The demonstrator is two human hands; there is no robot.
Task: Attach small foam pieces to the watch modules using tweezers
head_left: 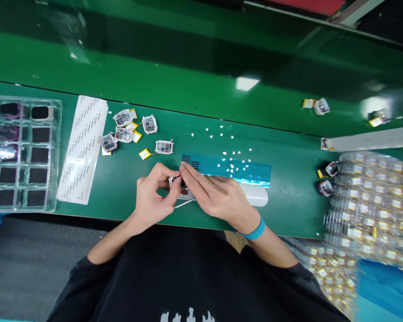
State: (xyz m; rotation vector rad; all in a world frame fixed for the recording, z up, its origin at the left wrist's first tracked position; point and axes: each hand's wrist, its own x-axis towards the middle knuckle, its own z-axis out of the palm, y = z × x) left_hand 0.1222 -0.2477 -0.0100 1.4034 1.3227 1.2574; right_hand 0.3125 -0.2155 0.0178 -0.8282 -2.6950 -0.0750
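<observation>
At the middle of the bench my left hand (156,192) pinches a small smartwatch case (171,180) with a pale rim, between thumb and index finger. My right hand (218,192) reaches over the same case from the right, its fingers pressed together and their tips meeting my left fingertips. Most of the case and my right thumb are hidden. Below the hands lies a white device (258,195) with a cable. Behind the right hand is a blue film strip (262,172) bearing dark strips (191,162) at its left end.
Open watch cases (149,124) with yellow batteries (145,154) lie at back left. A white printed sheet (82,152) and clear tray (58,156) stand farther left. Small white pieces (232,137) are scattered behind the film. Stacked clear trays (366,201) fill the right.
</observation>
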